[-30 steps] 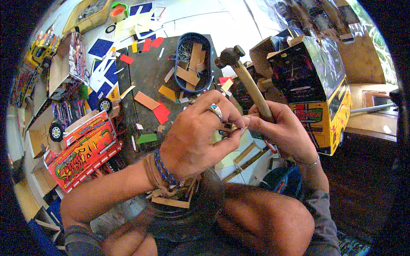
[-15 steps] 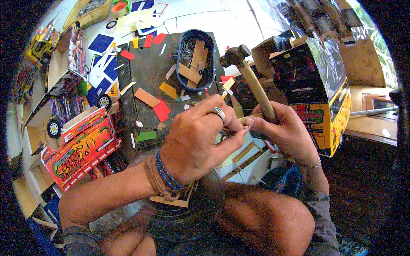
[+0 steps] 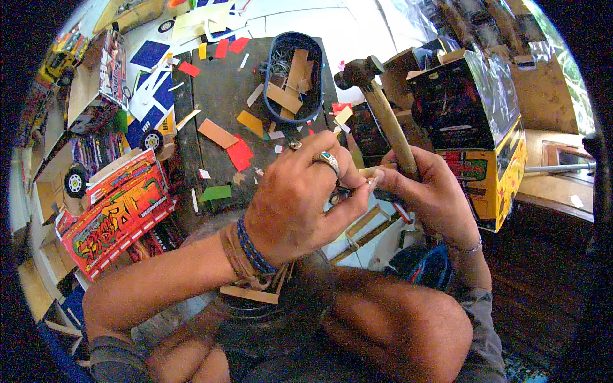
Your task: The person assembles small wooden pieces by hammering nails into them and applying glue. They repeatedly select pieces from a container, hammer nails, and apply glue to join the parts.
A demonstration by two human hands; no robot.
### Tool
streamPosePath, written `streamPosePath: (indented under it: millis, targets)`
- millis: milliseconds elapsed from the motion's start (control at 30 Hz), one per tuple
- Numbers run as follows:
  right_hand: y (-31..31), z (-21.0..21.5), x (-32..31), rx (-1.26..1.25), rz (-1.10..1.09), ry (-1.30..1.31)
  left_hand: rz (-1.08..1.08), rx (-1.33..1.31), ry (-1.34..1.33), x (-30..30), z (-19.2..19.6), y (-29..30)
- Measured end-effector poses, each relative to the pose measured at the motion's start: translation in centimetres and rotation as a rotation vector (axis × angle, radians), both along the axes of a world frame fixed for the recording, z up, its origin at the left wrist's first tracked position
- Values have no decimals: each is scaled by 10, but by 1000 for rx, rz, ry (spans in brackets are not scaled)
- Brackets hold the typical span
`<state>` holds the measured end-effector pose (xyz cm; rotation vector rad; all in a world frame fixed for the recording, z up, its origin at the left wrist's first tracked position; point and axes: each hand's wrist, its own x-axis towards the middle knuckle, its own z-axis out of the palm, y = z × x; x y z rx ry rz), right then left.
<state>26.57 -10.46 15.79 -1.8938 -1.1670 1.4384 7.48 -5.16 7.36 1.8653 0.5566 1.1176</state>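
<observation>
In front of my knees, both hands meet at their fingertips. My right hand point(image 3: 431, 191) grips a hammer point(image 3: 392, 131) by its wooden handle, with the dark metal head up and away from me. A narrow strip of pale material runs beside the right thumb. My left hand point(image 3: 306, 191), with a ring and wrist cords, is closed in a pinch touching the right thumb tip. Whatever small thing lies between the left fingertips is too small and hidden to name. Beyond the hands stands a blue oval tub point(image 3: 285, 119) holding nails and brown strips.
Paper scraps and a brown strip point(image 3: 221, 140) lie on the dark board point(image 3: 211, 89). At left sit a red decorated panel point(image 3: 118, 214) and loose toy wheels point(image 3: 75, 181). A yellow and black model bus body point(image 3: 498, 172) stands close to the right hand.
Both hands stay together in nearly the same pose. The view has tipped slightly, so the board and tub appear higher. The hammer has shifted a little to the right.
</observation>
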Motion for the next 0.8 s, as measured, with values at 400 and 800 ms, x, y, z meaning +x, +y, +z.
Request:
streamPosePath:
  millis: [400, 800]
  targets:
    - [0, 1, -5, 1, 23, -44, -25, -14, 9, -5, 6, 6]
    - [0, 7, -8, -41, -39, -77, -283, -216, 57, -17, -3, 15]
